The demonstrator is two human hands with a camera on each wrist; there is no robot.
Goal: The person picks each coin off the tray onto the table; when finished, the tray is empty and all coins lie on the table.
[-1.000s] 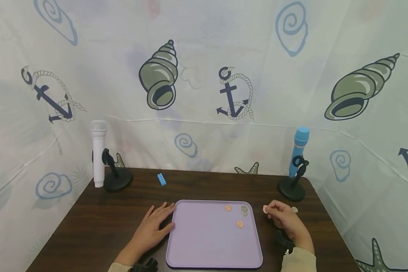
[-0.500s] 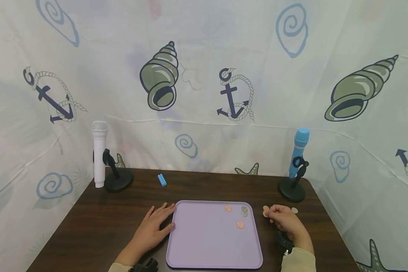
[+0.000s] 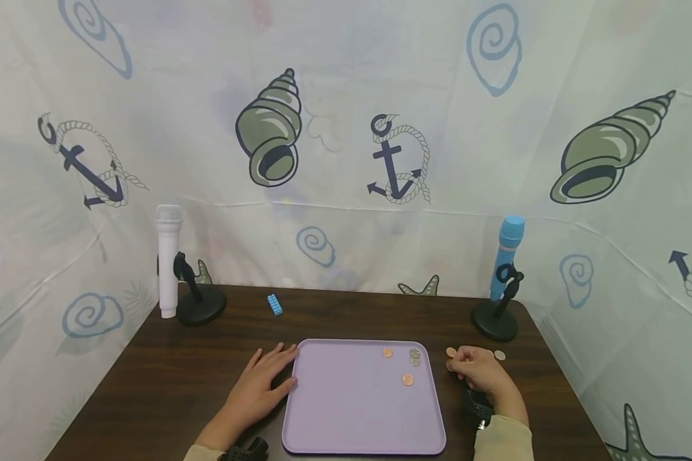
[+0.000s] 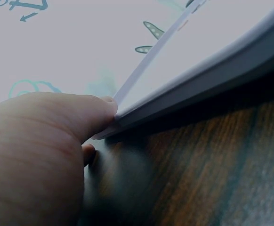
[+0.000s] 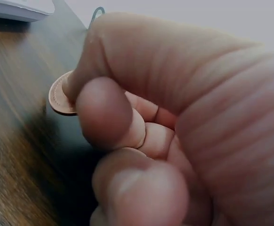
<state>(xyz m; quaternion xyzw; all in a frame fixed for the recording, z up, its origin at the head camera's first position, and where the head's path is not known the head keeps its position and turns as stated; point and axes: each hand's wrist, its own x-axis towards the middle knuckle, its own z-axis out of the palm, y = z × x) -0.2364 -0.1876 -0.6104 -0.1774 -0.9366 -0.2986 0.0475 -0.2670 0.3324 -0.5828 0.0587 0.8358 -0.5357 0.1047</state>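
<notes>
Fingers of the right hand [image 3: 484, 371] pinch a coin [image 5: 58, 98] to the right of the tray [image 3: 352, 410], a strip of counter [image 3: 457, 416] between hand and rim; I can't quite tell whether that coin touches the counter. Four coins [image 3: 407, 380] lie toward the tray's far right corner, inside its edges. The left hand [image 3: 256, 392] has fingers extended, thumb touching the tray's left edge.

Soft, even light fills the head view. In the left wrist view, glare whitens the tray [image 4: 210, 44] at upper right; in the right wrist view, blurred fingertips [image 5: 149, 197] border dark shadow on the tabletop [image 5: 14, 117].
</notes>
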